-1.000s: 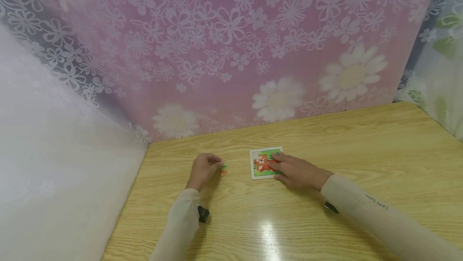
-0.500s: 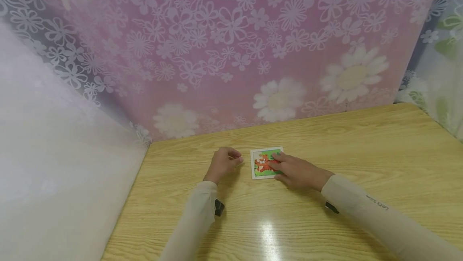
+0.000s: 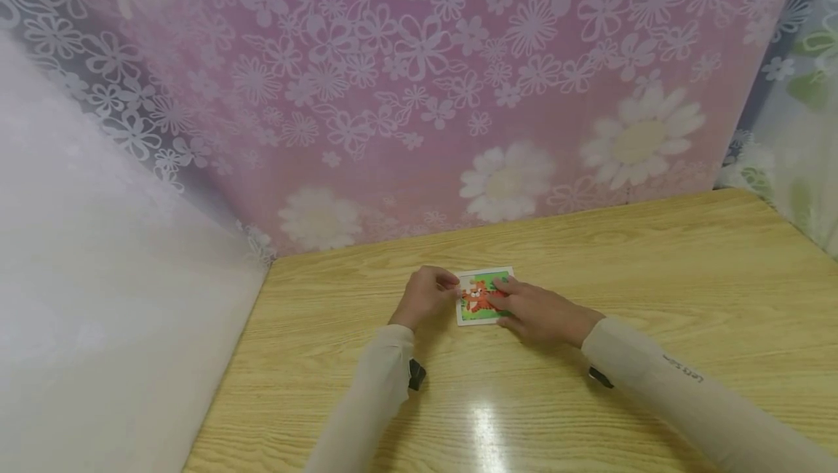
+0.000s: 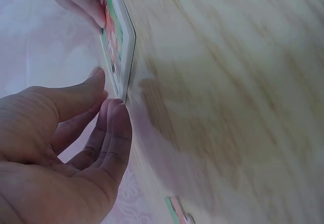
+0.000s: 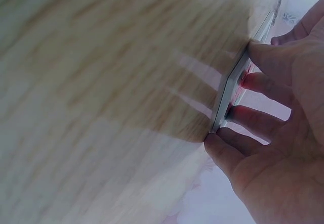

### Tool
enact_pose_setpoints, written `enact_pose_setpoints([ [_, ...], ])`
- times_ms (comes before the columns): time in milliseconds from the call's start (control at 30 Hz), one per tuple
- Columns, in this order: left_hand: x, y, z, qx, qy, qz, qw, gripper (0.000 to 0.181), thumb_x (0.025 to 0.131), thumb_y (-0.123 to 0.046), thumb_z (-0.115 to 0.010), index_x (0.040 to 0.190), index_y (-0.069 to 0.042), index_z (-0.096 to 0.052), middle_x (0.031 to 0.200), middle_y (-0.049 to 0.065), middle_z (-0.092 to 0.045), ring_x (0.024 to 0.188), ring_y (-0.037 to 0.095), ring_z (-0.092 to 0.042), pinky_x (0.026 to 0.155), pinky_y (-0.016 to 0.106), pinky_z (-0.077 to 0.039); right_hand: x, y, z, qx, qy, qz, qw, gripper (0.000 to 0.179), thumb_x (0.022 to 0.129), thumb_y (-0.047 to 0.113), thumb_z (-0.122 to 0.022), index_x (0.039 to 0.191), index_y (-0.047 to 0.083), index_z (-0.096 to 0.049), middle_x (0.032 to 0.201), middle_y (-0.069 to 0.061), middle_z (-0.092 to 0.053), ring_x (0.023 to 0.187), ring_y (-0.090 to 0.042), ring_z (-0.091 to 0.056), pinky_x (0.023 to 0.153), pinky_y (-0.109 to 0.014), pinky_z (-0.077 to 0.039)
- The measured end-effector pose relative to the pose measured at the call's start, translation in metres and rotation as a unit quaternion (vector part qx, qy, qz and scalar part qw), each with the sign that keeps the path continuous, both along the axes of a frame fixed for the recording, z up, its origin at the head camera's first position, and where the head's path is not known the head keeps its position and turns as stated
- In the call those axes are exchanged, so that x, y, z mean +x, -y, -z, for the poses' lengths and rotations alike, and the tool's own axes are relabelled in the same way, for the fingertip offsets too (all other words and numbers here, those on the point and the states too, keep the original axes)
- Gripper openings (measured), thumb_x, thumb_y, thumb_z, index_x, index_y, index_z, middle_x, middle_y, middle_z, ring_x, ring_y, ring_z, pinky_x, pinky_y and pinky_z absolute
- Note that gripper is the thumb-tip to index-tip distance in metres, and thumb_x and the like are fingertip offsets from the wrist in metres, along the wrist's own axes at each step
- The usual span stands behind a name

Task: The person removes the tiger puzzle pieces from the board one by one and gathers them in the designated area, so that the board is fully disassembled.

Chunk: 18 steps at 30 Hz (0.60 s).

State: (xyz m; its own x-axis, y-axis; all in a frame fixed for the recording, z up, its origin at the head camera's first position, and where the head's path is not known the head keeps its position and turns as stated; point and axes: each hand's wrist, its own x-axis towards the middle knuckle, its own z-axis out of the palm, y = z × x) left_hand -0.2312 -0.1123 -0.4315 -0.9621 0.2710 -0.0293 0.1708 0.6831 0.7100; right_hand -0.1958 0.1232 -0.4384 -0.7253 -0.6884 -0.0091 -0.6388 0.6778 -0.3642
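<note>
Across the upper frame, flowered cloth (image 3: pixel 419 44): hung as a backdrop
Table (image 3: pixel 589 255): spread over the lower frame
Right hand (image 3: pixel 543 311): laid over the right side of the puzzle (image 3: pixel 484 271), fingers spread and pressed on its tiger picture (image 3: pixel 476 305)
Left hand (image 3: pixel 428 292): held at the puzzle's left rim, fingertips close together; whether anything is pinched cannot be told
Puzzle: set flat at lower centre, between the hands; near-square, so no long axis is shown
Pale gap (image 3: pixel 466 281): left uncovered at the picture's upper left, just right of the left fingertips, the left hand being nearer
Loose piece (image 4: pixel 177 211): seen at the bottom of the left wrist view, lying on the table
</note>
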Motion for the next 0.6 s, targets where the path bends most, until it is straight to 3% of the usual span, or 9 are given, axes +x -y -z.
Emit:
enact_pose_setpoints([
  [600,0.0022,-0.0067,0.0002,-0.016,0.045,0.000,0.9989,0.020,0.088,-0.015,-0.082,0.103,-0.003,-0.075,0.099,0.008,-0.069,0.087,0.017,-0.061,0.081,0.037,-0.053,0.0007,-0.0007,-0.0005,0.000,-0.017,-0.011,0.9998,0.047,0.101,0.017,-0.066,0.139,-0.009,-0.056,0.149,-0.038,-0.038,0.136,-0.057,-0.037,0.106,-0.058,-0.041],
])
